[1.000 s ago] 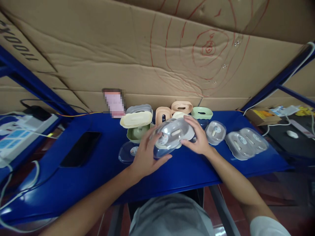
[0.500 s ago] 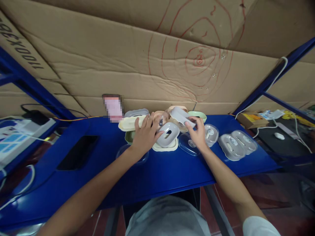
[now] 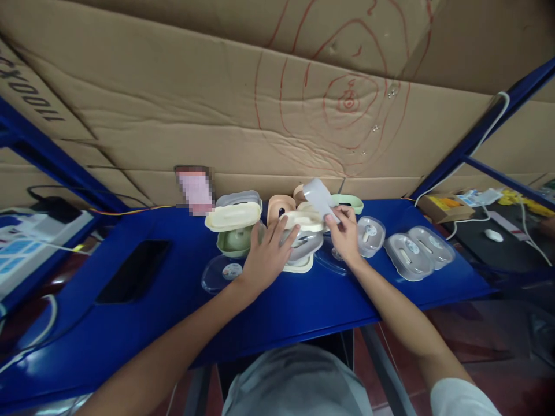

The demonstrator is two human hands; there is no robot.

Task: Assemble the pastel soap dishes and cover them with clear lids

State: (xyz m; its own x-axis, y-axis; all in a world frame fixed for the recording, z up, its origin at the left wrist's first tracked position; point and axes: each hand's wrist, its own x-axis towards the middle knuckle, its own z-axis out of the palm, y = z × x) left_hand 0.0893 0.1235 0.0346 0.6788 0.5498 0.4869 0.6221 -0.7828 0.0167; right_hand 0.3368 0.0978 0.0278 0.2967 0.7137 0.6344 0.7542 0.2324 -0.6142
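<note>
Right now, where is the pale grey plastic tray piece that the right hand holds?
In the head view the pale grey plastic tray piece is lifted right of centre, pinched by the right hand, above the cream tray and beside the green dish.

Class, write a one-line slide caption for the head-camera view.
Left hand rests on stacked soap dishes while right hand lifts a grey tray above the blue table.

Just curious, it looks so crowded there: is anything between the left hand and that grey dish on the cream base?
Nothing visible. The left hand already rests its fingers on the grey dish. The right hand holds a translucent piece raised above, clear of it.
</note>
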